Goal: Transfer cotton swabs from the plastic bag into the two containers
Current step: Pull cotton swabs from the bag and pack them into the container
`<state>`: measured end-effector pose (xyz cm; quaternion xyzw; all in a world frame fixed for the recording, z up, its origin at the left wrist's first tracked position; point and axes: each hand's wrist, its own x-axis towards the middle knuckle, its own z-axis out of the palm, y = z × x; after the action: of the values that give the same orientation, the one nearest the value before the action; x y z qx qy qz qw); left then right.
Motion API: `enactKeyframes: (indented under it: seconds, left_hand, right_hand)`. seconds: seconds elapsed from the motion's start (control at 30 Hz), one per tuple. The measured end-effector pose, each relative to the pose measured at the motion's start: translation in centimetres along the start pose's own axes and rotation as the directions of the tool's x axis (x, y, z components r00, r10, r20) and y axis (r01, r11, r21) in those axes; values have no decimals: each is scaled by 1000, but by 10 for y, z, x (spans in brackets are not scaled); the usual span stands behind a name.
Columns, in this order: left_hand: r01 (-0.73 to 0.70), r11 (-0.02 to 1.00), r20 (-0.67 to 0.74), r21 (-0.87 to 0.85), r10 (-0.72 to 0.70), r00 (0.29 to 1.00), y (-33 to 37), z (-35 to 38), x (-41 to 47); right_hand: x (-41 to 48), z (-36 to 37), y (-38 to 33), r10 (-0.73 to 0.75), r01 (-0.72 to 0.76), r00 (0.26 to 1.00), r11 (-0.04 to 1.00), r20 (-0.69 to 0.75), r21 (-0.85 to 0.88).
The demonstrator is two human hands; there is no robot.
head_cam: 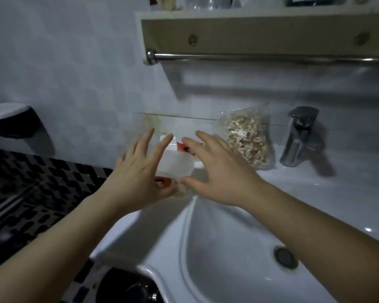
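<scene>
The fingers (162, 145) of the left hand (140, 171) are straight and spread wide, holding nothing. The fingers (197, 147) of the right hand (221, 171) are fanned out the same way and hold nothing. The two palms face each other on either side of the translucent white containers (177, 165) with red labels. The blur hides whether either thumb touches the plastic.

The containers stand on the back ledge of the white sink (206, 248), against the tiled wall. Just to their right, the clear plastic bag (260, 119) leans upright on the wall, packed with cotton swabs (245, 141). It sits between the right hand and the chrome faucet (300, 136). Above, a metal towel rail (249, 56) runs beneath a shelf (249, 33).
</scene>
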<state>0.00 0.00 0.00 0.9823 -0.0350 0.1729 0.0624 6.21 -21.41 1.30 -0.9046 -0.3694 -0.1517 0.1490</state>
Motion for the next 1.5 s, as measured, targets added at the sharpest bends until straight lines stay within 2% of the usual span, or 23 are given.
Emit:
enactKeyframes:
  seconds: [0.17, 0.3, 0.4, 0.53, 0.77, 0.97, 1.1, 1.2, 1.3, 1.37, 1.5]
  left_hand:
    - [-4, 956, 44, -294, 18, 999, -26, 19, 0]
    - [-24, 929, 37, -368, 41, 998, -25, 23, -1]
    - [-8, 911, 2, -413, 10, 1000, -16, 21, -2]
    - [5, 859, 55, -512, 26, 998, 12, 13, -2]
    - [2, 805, 165, -593, 119, 979, 83, 23, 10]
    - [25, 695, 229, -719, 203, 952, 148, 53, 26]
    - [80, 682, 287, -727, 195, 938, 176, 79, 34]
    - [137, 684, 337, -717, 169, 926, 188, 99, 31]
    - [178, 664, 395, -726, 192, 898, 187, 114, 27]
    - [188, 619, 411, -763, 239, 880, 183, 119, 28]
    - [173, 572, 382, -802, 268, 884, 178, 124, 27]
  right_hand:
    - [15, 29, -2, 9, -25, 994, 989, 110, 144]
    - [14, 38, 1, 0, -47, 989, 951, 151, 306]
    - [5, 34, 8, -6, -36, 994, 923, 108, 384]
    - [-24, 9, 25, 41, -77, 993, 937, 110, 341]
    - [-88, -36, 69, 131, -180, 980, 899, 147, 399]
    - [-136, -50, 118, 272, -305, 951, 746, 148, 592]
    - [-162, -40, 144, 349, -346, 926, 630, 144, 695]
    - [-177, -31, 156, 392, -400, 898, 543, 198, 739]
    - [-181, -28, 160, 360, -414, 903, 590, 232, 694]
    - [-180, -27, 160, 358, -416, 902, 582, 240, 698]
    - [-180, -20, 161, 354, -424, 901, 592, 252, 685]
